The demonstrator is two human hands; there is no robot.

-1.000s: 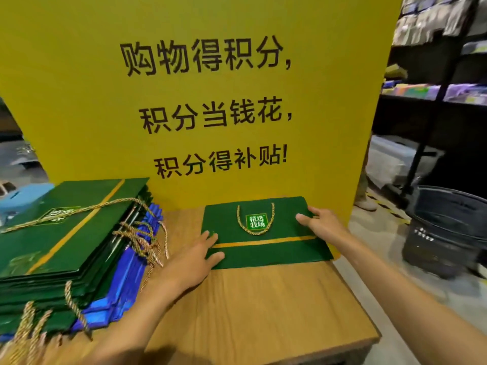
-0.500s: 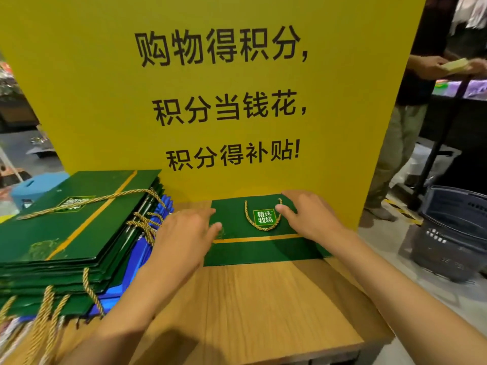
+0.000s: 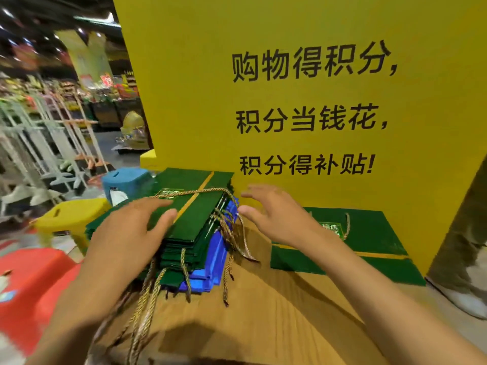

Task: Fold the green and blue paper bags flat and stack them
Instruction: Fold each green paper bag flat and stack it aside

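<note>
Probably stiff, slick-faced and heavy together, the stack [image 3: 200, 209] sits left on the bench [image 3: 276, 320] under the flat left hand [image 3: 126, 235], right hand [image 3: 274, 219] hovering beside it, fingers [image 3: 159, 219] of both released; best gripped by its side edges, clear of loose cords [image 3: 229, 233], one folded bag [image 3: 376, 233] lying apart.

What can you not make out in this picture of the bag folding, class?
Head view only:
- Stack of bags: count unclear; the left hand covers its near-left part.
- Blue bags: only edges show under green ones.
- Label on the lone green bag: wrist of the right hand hides part.
- Background shelves: blurred.
</note>
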